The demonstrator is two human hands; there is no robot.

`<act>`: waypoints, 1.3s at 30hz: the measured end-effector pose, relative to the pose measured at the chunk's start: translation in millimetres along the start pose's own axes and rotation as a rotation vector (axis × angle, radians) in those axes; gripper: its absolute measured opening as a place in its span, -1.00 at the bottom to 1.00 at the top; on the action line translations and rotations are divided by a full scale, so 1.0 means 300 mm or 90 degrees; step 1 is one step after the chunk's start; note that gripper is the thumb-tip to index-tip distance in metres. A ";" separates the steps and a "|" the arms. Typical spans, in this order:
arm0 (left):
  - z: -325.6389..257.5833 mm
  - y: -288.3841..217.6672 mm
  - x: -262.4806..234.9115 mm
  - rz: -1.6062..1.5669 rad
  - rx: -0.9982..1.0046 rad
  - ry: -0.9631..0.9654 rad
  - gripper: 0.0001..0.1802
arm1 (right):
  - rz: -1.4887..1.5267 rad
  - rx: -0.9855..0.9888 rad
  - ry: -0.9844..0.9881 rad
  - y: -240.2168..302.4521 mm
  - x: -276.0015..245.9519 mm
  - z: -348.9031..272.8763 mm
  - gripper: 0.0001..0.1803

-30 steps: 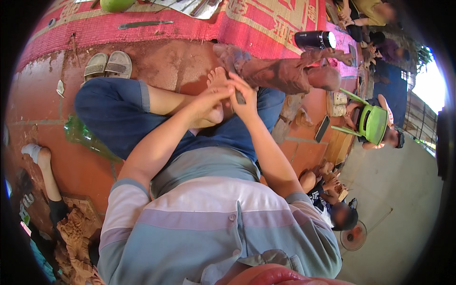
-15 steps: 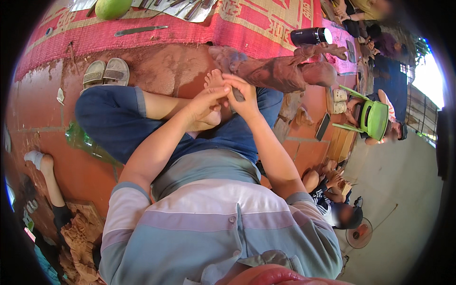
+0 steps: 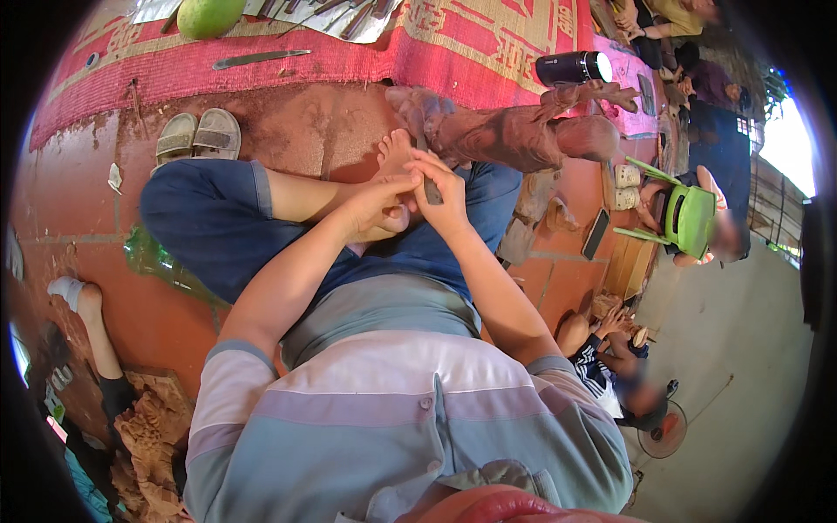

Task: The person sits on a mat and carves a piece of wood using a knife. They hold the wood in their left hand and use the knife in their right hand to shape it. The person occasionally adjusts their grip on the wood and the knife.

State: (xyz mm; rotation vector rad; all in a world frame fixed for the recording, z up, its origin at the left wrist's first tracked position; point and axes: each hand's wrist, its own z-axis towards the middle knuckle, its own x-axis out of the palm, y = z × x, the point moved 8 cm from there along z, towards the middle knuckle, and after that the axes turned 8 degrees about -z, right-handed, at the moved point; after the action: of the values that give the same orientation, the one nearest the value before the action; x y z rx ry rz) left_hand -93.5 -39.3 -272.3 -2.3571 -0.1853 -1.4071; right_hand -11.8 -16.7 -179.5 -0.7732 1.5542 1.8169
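Observation:
Both my hands meet over my crossed legs, beside my bare foot. My right hand is closed round a slim, dark, flat tool, part of which shows between thumb and fingers. My left hand is closed too, its fingertips pressed against the right hand's fingers; what they pinch is hidden. Just beyond the hands lies a reddish-brown wood carving with a knobbly, rounded surface, resting across the floor near my right knee. It touches neither palm.
A red patterned mat at the far side bears a metal blade, a green round fruit and several carving tools. Sandals, a green bottle, a black cylinder, a phone and other people surround me.
My hands stay together over my lap, with the fingers shifted slightly and the tool turned more upright. A person at the right has shifted their hands and head. The view has moved a little.

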 end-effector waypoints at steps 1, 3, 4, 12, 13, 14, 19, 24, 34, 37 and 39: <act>-0.004 0.001 0.000 -0.010 -0.008 0.005 -0.77 | 0.008 0.016 0.017 0.007 0.001 0.004 -0.80; 0.005 -0.032 0.006 0.003 0.032 0.008 -0.76 | 0.062 0.076 0.039 0.012 -0.001 0.028 -0.80; 0.011 -0.046 0.008 0.004 0.052 0.010 -0.76 | 0.072 0.071 0.001 0.022 -0.006 0.035 -0.80; -0.009 -0.041 0.024 0.053 0.023 0.014 -0.80 | 0.057 0.085 -0.030 0.020 -0.010 -0.014 -0.77; -0.002 -0.058 0.026 0.035 0.049 0.021 -0.81 | 0.067 0.070 -0.057 0.022 -0.008 0.006 -0.78; 0.002 -0.075 0.029 0.017 0.076 0.028 -0.82 | 0.076 0.054 -0.084 0.027 -0.013 0.023 -0.78; -0.006 -0.003 0.001 0.040 -0.008 -0.003 -0.80 | 0.012 0.019 0.003 0.002 0.003 -0.041 -0.79; 0.014 -0.046 0.011 0.021 0.052 0.008 -0.80 | 0.056 -0.015 -0.041 0.030 -0.023 0.043 -0.80; 0.021 -0.061 0.027 -0.003 0.068 0.065 -0.75 | 0.067 -0.026 -0.037 0.026 -0.028 0.056 -0.85; 0.000 0.020 0.003 0.007 -0.018 0.009 -0.77 | 0.062 -0.008 0.018 0.015 -0.024 0.003 -0.85; 0.010 -0.006 0.008 0.036 0.011 0.003 -0.78 | 0.104 0.096 0.072 -0.007 -0.017 0.013 -0.84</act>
State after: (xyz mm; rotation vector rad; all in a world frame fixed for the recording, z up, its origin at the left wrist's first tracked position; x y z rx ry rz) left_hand -90.3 -36.5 -271.0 -2.3269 -0.1276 -1.3792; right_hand -7.0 -12.9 -176.2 -0.7069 1.8525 1.7691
